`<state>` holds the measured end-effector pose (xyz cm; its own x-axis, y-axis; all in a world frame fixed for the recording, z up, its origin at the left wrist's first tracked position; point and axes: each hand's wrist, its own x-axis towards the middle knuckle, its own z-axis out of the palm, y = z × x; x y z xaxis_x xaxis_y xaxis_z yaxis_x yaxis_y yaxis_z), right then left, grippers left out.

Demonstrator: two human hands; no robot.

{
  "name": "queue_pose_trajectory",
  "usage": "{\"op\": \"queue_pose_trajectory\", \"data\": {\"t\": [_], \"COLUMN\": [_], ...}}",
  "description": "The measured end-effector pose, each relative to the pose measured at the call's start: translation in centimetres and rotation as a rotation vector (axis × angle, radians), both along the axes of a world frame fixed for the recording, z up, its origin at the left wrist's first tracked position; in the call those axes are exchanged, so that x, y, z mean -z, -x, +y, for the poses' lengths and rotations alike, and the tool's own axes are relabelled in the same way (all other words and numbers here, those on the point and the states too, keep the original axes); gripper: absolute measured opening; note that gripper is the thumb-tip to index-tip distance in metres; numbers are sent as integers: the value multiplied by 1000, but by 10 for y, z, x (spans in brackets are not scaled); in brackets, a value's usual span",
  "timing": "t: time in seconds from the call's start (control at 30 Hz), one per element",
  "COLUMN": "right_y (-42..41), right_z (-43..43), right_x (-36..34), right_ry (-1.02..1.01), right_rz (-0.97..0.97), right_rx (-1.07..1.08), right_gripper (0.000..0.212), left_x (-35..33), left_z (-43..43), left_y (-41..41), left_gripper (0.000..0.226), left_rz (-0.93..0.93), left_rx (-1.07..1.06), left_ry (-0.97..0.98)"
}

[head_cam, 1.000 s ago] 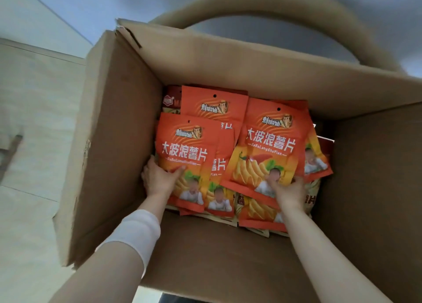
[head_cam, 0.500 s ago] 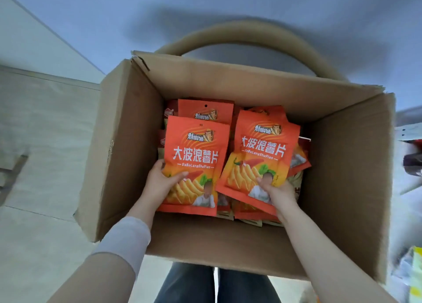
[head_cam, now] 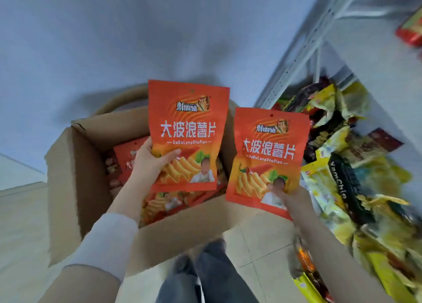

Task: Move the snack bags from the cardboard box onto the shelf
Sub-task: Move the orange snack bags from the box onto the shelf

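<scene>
Gripped at its lower left corner, one orange potato chip bag (head_cam: 188, 133) is held upright by the left hand (head_cam: 148, 160), with the thumb laid across the front and the fingers hidden behind. It is kept above the open cardboard box (head_cam: 77, 177), probably so that the printed face can be seen and the pack is not bent. Inside the box, more orange bags (head_cam: 130, 161) of the same kind are lying flat, so the task is judged to be only partly done.

Further to the right, a second orange chip bag (head_cam: 267, 161) is pinched at its bottom edge by the right hand (head_cam: 290, 200); the fingers are closed on it, though most of them are covered by the pack. This bag is already outside the box and is carried just beside the shelf (head_cam: 303, 51). On the shelf, many yellow and dark snack packs (head_cam: 342, 165) are piled loosely, and this part is blurred. A free place among them must be found, and it may be hard to set the bags there without pushing others off.
</scene>
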<state>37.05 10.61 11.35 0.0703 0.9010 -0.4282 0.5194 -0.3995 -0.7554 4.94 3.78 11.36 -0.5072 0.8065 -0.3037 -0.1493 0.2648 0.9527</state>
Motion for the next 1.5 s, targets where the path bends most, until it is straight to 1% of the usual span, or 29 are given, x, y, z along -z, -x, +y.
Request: {"op": "queue_pose_trajectory", "data": {"t": [0.07,0.27,0.37,0.43,0.53,0.63,0.73,0.77,0.83,1.0,1.07,1.13,1.2,1.3,1.4,1.5], "right_y": [-33,-153,-230,-288,-376,-452,-510,-526,-557,-623,-648,-672,-693,-725,-751,-768], "right_z": [-11,-49,-73,-88,-110,-126,-128,-124,-112,-63,-39,-12,15,53,83,108], "right_x": [-27,-101,-132,-148,-165,-174,-178,-178,-177,-173,-171,-170,-169,-168,-163,-156], "right_ry": [-57,-215,-300,-354,-425,-462,-486,-492,-511,-549,-563,-576,-573,-581,-558,-535], "right_rz": [6,73,118,123,114,128,146,148,153,180,186,193,183,167,145,144], "right_rx": [73,311,407,478,636,746,829,854,905,1006,1043,1088,1113,1150,1171,1180], "right_gripper": [24,19,17,22,22,22,18,17,17,17,16,16,16,16,15,20], "left_x": [-32,-107,-137,-151,-171,-183,-192,-194,-198,-197,-196,-195,-192,-186,-177,-168], "left_z": [17,67,85,93,99,105,120,128,148,217,250,282,313,355,387,411], "left_y": [-32,-159,-247,-314,-416,-510,-588,-610,-653,-750,-786,-823,-856,-900,-933,-952], "left_gripper": [38,28,22,19,19,15,24,26,22,21,26,37,47,48,48,51], "left_rz": [20,59,62,42,56,58,55,61,75,123,136,141,108,99,159,176], "left_rx": [76,273,357,435,584,730,849,879,928,996,1026,1043,1037,1043,1042,1011], "left_ry": [-80,-249,-321,-373,-427,-465,-469,-471,-482,-525,-526,-537,-532,-524,-521,-529]}}
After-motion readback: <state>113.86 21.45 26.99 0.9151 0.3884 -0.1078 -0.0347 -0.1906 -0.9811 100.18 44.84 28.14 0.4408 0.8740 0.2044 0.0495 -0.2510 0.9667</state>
